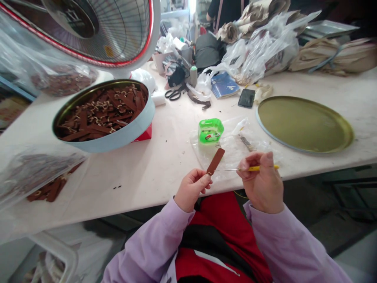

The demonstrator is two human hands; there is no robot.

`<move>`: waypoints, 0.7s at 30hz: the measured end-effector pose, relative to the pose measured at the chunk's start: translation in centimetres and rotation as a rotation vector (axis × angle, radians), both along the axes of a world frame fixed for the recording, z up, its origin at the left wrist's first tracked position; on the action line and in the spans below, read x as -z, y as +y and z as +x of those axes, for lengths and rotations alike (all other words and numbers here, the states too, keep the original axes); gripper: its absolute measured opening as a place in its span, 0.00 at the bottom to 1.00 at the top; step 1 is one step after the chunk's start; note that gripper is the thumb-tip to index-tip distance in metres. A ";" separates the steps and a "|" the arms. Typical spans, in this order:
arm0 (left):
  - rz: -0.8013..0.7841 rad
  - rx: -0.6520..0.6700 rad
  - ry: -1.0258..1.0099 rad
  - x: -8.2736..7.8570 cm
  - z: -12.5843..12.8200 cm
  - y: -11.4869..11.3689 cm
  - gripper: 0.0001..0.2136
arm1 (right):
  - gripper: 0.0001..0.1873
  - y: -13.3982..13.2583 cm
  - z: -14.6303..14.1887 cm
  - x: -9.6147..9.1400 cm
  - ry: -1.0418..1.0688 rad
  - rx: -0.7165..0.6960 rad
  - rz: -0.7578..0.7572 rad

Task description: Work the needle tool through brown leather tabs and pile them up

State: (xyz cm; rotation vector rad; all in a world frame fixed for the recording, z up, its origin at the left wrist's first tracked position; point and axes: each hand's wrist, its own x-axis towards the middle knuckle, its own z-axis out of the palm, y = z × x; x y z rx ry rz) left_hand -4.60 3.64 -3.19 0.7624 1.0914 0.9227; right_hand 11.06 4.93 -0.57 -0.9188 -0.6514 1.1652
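Observation:
My left hand pinches the lower end of a brown leather strip, holding it upright and tilted over the table edge. My right hand is closed round a yellow-handled tool whose thin metal tip points left towards the strip. Just beyond the strip stands a small green plastic box on a clear plastic sheet. A round tin full of brown leather strips with metal rings sits at the left.
An empty gold tin lid lies at the right. Scissors, a phone, a blue booklet, plastic bags and paper rolls crowd the back. A fan heater stands behind the tin. More strips lie at the left edge. A person stands at the far side.

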 end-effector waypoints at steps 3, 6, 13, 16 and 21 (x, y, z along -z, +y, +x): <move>0.014 0.005 -0.008 -0.9 -0.2 -0.9 0.11 | 0.19 -0.8 -1.0 -0.6 0.010 -0.033 0.008; 0.013 -0.023 -0.004 -1.5 -0.2 -1.5 0.09 | 0.19 -1.3 -1.6 -0.7 0.022 -0.084 -0.001; 0.036 -0.118 -0.021 -1.9 0.0 -2.9 0.04 | 0.18 -2.9 -0.3 -0.7 -0.044 0.035 0.091; 0.071 -0.111 0.002 -2.4 0.0 -3.5 0.04 | 0.15 -4.0 -0.3 -0.5 -0.396 0.044 0.091; 0.155 -0.104 0.073 -3.1 -0.2 -4.4 0.06 | 0.12 -4.9 -2.1 -0.8 -0.700 -0.426 0.028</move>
